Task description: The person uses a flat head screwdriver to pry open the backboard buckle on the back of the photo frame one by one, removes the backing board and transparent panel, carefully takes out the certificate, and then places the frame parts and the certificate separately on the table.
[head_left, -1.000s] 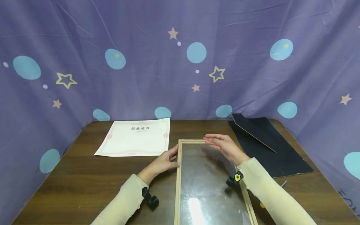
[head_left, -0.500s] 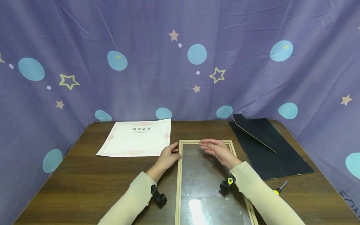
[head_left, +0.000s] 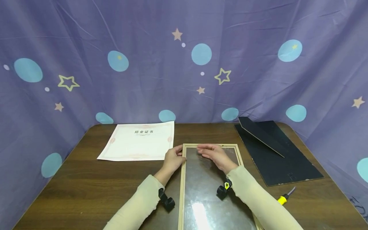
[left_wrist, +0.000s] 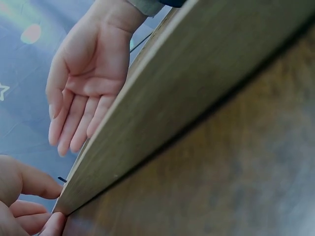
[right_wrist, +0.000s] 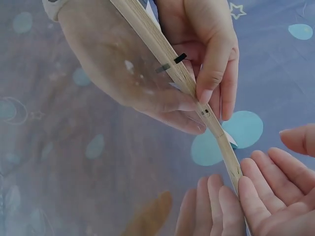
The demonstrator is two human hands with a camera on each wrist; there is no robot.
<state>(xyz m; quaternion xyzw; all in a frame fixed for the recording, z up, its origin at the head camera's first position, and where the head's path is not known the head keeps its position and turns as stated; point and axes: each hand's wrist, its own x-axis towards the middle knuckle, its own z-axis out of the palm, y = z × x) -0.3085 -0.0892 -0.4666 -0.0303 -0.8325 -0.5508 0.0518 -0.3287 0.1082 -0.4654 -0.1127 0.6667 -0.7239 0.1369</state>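
Observation:
A light wooden picture frame point(head_left: 182, 185) lies on the table with a shiny clear pane point(head_left: 212, 188) inside. My left hand point(head_left: 173, 159) grips its far left corner, thumb on the rim and fingers along the outer side. In the right wrist view that thumb presses the wood between small dark metal tabs point(right_wrist: 180, 58). My right hand point(head_left: 215, 155) is held over the far end of the pane with fingers nearly straight, fingertips right at the far rim. Its palm point(left_wrist: 101, 64) shows bare in the left wrist view. The frame's near end is out of view.
A white certificate sheet point(head_left: 141, 143) lies at the back left. To the right is a black backing board point(head_left: 284, 166) with its stand leg point(head_left: 258, 135) raised. A yellow-handled screwdriver point(head_left: 283, 199) lies beside my right sleeve. A purple curtain hangs behind the table.
My right hand has moved left along the frame's far rim. The left hand has shifted its hold at the corner, its thumb now on the rim. More of the screwdriver shows.

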